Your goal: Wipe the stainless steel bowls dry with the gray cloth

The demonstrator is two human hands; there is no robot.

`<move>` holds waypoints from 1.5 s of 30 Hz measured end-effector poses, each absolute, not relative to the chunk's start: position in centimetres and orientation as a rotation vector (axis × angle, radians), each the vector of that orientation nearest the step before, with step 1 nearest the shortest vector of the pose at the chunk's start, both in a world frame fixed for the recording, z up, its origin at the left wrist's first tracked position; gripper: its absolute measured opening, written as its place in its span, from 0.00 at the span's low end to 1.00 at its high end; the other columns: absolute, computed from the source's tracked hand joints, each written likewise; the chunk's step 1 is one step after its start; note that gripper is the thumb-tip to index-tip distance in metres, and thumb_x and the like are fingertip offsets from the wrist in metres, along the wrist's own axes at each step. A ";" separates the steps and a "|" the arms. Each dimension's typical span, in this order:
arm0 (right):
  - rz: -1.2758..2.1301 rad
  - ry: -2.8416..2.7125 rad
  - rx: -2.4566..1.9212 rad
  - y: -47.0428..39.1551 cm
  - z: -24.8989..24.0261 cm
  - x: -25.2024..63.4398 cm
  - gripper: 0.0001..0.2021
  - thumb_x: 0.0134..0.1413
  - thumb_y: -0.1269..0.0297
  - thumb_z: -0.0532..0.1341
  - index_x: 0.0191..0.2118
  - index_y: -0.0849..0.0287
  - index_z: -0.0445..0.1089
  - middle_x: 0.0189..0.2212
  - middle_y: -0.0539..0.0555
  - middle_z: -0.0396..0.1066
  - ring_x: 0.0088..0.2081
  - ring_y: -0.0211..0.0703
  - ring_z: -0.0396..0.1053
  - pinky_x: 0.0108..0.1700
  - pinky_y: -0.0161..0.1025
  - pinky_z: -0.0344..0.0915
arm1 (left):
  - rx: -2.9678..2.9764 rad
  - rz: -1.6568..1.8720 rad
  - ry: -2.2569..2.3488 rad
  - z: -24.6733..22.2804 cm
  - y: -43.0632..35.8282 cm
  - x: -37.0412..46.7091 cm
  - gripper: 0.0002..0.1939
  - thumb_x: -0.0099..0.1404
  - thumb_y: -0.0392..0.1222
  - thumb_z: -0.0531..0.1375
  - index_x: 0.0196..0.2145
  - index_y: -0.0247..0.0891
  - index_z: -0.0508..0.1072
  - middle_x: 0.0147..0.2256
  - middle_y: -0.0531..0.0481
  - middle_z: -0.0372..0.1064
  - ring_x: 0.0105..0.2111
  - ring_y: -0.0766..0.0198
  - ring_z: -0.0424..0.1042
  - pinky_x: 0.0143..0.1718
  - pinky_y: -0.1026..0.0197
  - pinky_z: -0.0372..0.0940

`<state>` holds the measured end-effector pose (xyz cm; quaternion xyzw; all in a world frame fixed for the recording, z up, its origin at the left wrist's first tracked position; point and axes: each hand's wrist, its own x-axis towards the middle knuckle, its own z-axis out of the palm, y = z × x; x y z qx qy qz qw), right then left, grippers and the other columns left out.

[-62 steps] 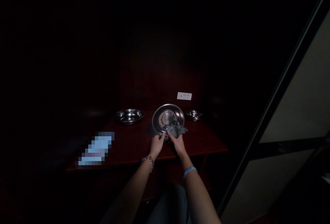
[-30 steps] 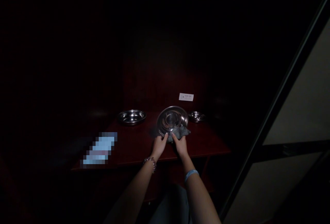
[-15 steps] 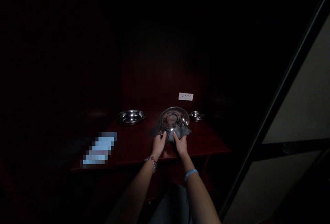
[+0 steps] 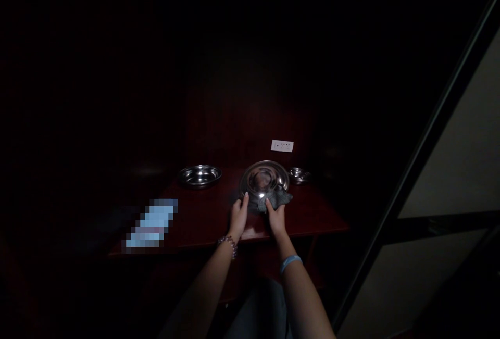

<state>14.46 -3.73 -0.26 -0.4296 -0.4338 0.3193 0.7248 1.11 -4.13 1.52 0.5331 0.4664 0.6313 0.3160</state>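
A round, shiny metal plate (image 4: 262, 176) is tilted up above the dark red table, its face showing to me. My left hand (image 4: 239, 214) grips the plate's lower left edge, thumb on top and the other fingers hidden beneath. My right hand (image 4: 276, 216) is closed on a grey cloth (image 4: 278, 198), which lies against the lower right part of the plate. The fingers under the cloth cannot be seen.
On the dark red table (image 4: 195, 219), a metal bowl (image 4: 200, 176) stands to the left and smaller metal dishes (image 4: 299, 175) to the right. A blurred-out bluish object (image 4: 151, 224) lies front left. A white socket panel (image 4: 282, 146) is on the back wall.
My right hand has shifted slightly right with the grey cloth, away from my left hand. My left thumb has slid a little up along the plate's edge.
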 end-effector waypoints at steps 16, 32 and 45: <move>0.721 -0.938 -0.882 -3.4 -0.3 14.7 0.39 0.48 0.53 0.67 0.63 0.63 0.57 0.60 0.64 0.67 0.58 0.49 0.69 0.62 0.45 0.62 | 1.701 1.321 1.385 0.2 -3.1 1.5 0.22 0.63 0.57 0.58 0.30 0.35 0.79 0.35 0.37 0.80 0.41 0.51 0.77 0.40 0.59 0.65; 0.745 -0.937 -0.890 -3.6 -0.2 14.6 0.40 0.47 0.53 0.68 0.64 0.63 0.57 0.59 0.64 0.68 0.57 0.51 0.70 0.60 0.46 0.64 | 1.503 1.670 1.368 1.2 -4.0 1.3 0.29 0.62 0.64 0.52 0.14 0.40 0.60 0.16 0.54 0.57 0.22 0.66 0.58 0.25 0.63 0.50; 0.671 -0.969 -0.913 -3.4 -0.6 14.8 0.38 0.52 0.52 0.65 0.64 0.62 0.55 0.61 0.64 0.65 0.61 0.50 0.65 0.65 0.48 0.56 | 1.559 1.601 1.418 0.9 -4.1 1.2 0.25 0.65 0.62 0.54 0.31 0.36 0.76 0.32 0.44 0.78 0.32 0.60 0.73 0.33 0.64 0.61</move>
